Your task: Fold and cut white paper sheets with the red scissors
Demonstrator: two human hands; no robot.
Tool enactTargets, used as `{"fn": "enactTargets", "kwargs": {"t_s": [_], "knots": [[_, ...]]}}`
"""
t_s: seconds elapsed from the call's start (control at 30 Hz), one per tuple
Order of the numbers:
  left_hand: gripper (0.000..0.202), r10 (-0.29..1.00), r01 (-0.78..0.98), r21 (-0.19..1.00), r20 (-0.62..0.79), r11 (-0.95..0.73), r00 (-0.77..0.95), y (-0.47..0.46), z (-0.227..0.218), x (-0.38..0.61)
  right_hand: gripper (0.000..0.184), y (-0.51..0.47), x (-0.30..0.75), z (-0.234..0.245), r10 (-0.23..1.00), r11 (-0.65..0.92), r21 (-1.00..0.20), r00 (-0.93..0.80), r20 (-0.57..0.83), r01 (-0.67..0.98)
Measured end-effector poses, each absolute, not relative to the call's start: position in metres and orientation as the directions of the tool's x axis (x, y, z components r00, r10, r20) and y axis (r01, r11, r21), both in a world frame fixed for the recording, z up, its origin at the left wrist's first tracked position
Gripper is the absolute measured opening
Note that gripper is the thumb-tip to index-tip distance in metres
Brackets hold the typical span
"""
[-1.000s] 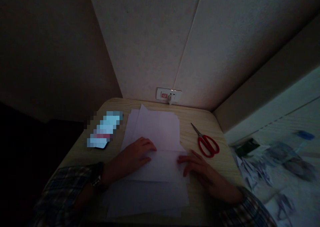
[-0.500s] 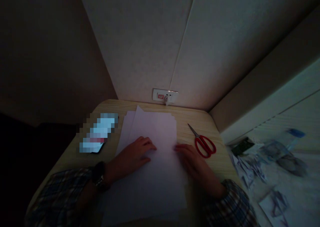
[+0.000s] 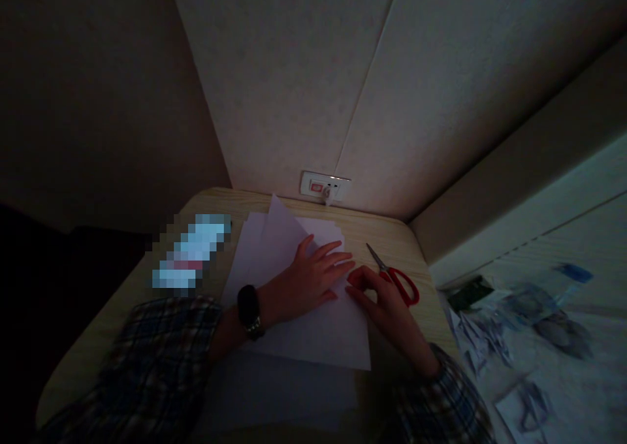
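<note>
A stack of white paper sheets lies on the small wooden table. My left hand rests flat on the top sheet with its fingers stretched out toward the right. My right hand sits at the sheet's right edge with its fingers curled and pressed together on the paper. Red-handled scissors lie on the table just behind my right hand, partly hidden by it. A watch is on my left wrist.
A blurred phone-like object lies at the table's left. A wall socket sits at the back corner. To the right, a lower light surface holds several paper scraps and dark items. The room is dim.
My left hand has slid right and forward over the sheet and spread its fingers. My right hand moved up next to the scissors and curled. A lower sheet edge now shows.
</note>
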State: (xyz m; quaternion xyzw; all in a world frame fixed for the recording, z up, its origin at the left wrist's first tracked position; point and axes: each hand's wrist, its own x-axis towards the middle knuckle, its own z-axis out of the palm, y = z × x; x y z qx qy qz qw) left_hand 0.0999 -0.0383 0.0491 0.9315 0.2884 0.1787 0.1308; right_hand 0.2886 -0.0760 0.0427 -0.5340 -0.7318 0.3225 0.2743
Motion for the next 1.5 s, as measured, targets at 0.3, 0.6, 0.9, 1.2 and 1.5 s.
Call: {"fn": "enactTargets", "kwargs": {"t_s": [0.3, 0.6, 0.9, 1.2, 1.5], "knots": [[0.011, 0.643, 0.464, 0.463, 0.661, -0.755, 0.387, -0.033, 0.124, 0.112, 0.026, -0.101, 0.309, 0.117, 0.928, 0.3, -0.903, 0.125, 0.351, 0.308], [0.01, 0.878, -0.158, 0.871, 0.434, -0.466, -0.2, -0.028, 0.169, 0.088, 0.074, -0.098, 0.316, 0.079, 0.955, 0.294, -0.889, -0.152, 0.255, 0.352], [0.025, 0.999, -0.271, 0.963, 0.003, -0.011, -0.032, -0.019, 0.104, 0.057, 0.023, -0.05, 0.283, 0.102, 0.978, 0.127, -0.988, 0.154, 0.14, 0.093], [0.025, 0.986, -0.203, 0.967, -0.162, 0.152, -0.036, -0.013, 0.032, 0.034, 0.029, -0.03, 0.29, 0.039, 0.991, -0.118, -0.991, -0.071, -0.113, -0.06], [0.032, 0.988, -0.044, 0.987, -0.154, 0.154, 0.014, -0.02, 0.039, 0.029, 0.027, -0.034, 0.305, 0.04, 0.98, -0.198, -0.976, -0.018, -0.197, -0.096]]}}
